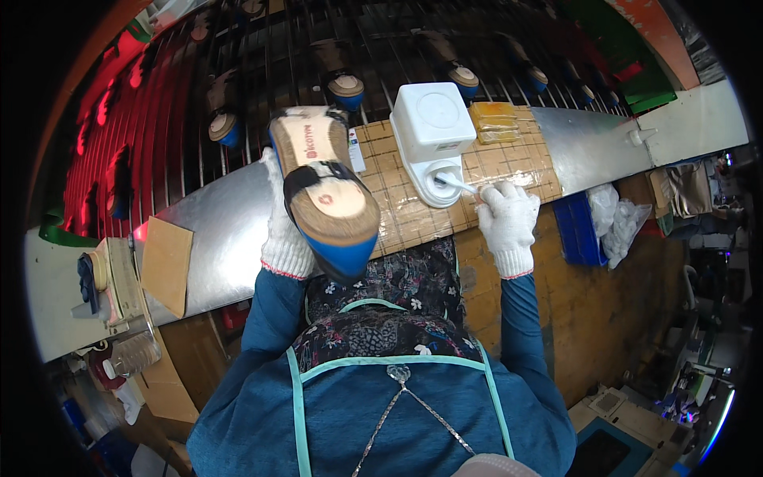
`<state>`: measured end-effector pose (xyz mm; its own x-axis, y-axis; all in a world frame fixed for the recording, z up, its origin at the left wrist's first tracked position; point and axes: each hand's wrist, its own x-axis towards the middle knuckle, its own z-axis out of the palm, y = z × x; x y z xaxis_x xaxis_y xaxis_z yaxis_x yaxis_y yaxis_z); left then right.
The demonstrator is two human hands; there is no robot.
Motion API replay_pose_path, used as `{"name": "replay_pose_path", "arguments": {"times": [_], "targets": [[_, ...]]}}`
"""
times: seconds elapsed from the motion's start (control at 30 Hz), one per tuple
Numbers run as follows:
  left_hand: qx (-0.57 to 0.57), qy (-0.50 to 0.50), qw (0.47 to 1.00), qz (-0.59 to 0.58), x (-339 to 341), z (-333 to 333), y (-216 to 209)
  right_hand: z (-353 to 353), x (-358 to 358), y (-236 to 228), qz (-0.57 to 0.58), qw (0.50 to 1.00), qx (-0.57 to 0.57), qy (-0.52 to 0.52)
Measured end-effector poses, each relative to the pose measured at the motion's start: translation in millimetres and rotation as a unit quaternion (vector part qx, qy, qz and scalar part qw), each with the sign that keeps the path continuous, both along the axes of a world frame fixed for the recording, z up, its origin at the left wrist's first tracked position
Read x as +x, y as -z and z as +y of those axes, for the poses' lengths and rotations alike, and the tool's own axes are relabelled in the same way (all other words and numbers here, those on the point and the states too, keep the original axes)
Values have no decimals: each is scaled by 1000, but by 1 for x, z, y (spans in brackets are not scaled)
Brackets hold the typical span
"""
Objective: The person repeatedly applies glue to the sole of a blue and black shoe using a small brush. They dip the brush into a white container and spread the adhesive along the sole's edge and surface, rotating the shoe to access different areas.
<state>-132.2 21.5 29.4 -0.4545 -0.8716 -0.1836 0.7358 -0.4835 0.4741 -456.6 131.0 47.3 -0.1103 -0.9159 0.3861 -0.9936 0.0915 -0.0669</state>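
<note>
My left hand (284, 236), in a white knit glove, grips a shoe last (346, 245) from its left side. The last is blue at the toe, with a tan insole and dark upper material folded over its edges; its sole side faces up. My gloved right hand (509, 222) pinches the handle of a brush (455, 182). The brush's far end dips into the round opening of a white glue pot (433, 127), so its bristles are hidden. This pot stands on a taped cardboard sheet (389, 208) in front of me.
Beyond the bench runs a rack of metal rods (262, 71) carrying several more lasts, with red light at left. A yellow wrapped block (494, 123) lies right of the pot. A blue crate (579, 228) with plastic bags stands at right, a cardboard piece (166, 266) at left.
</note>
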Motion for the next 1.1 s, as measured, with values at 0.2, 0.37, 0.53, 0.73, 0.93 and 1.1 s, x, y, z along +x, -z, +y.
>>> {"name": "replay_pose_path", "arguments": {"times": [0.2, 0.37, 0.53, 0.73, 0.93, 1.1], "targets": [[-26, 9, 999, 19, 12, 1, 9, 3, -12, -23, -105, 990, 91, -31], [-36, -38, 983, -178, -5, 14, -13, 5, 14, -46, -384, 917, 85, -72], [-88, 24, 985, -149, -24, 22, -31, -4, 70, -64, -320, 925, -146, -143], [-227, 16, 943, -243, -18, 25, -37, -16, 99, -71, -324, 918, -170, -155], [-239, 2, 927, -290, -10, 30, -36, -27, 107, -76, -243, 942, -186, -138], [-225, 28, 921, -316, -1, 29, -37, -40, 108, -86, -224, 942, -192, -158]]}}
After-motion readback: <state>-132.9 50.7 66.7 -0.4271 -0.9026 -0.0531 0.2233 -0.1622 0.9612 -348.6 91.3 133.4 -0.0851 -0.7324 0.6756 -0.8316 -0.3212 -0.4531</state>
